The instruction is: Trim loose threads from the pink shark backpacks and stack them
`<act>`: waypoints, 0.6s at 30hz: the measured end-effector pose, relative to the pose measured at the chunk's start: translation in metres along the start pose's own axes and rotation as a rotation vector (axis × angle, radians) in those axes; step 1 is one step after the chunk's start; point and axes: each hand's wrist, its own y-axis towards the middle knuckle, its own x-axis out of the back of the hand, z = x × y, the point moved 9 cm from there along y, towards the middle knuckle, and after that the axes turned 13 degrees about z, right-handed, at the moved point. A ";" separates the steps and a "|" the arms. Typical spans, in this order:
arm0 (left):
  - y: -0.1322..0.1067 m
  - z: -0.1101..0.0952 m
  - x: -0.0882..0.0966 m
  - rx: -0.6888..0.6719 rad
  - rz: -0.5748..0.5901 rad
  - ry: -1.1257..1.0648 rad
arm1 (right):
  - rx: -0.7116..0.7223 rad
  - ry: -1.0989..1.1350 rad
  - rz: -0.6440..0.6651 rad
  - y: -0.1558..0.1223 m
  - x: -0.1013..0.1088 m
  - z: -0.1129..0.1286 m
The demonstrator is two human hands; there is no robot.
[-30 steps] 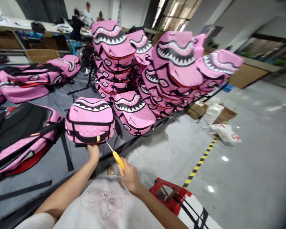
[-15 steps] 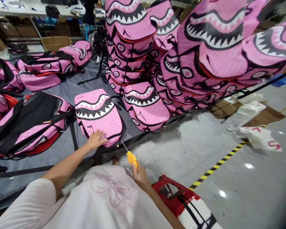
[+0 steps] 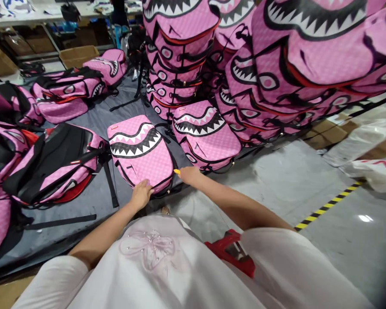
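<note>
A pink backpack [image 3: 144,161] with a black-and-white shark-mouth print lies flat in front of me near the table's edge. My left hand [image 3: 142,194] rests on its lower near edge, fingers stretched out over the fabric. At the bag's right side, my right hand [image 3: 189,175] is closed around a yellow-handled tool [image 3: 177,171]. Only a bit of yellow shows at the fingers; the tool's thin metal shaft cannot be made out now. A second pink backpack [image 3: 209,137] with the same print lies just beyond my right hand.
Tall stacks of pink backpacks [image 3: 176,56] rise behind and to the right. More bags [image 3: 58,163] lie on the left of the dark-covered table [image 3: 67,240]. A red plastic object [image 3: 230,249] is by my right side. Black-and-yellow tape [image 3: 331,204] marks the floor.
My right hand has moved up and forward with the yellow-handled tool, from below the table edge to the backpack's right side. My left hand stays on the bag. The view has shifted slightly.
</note>
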 end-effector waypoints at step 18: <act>0.037 -0.022 0.037 0.092 -0.140 -0.091 | 0.439 1.364 0.085 -0.023 -0.102 -0.047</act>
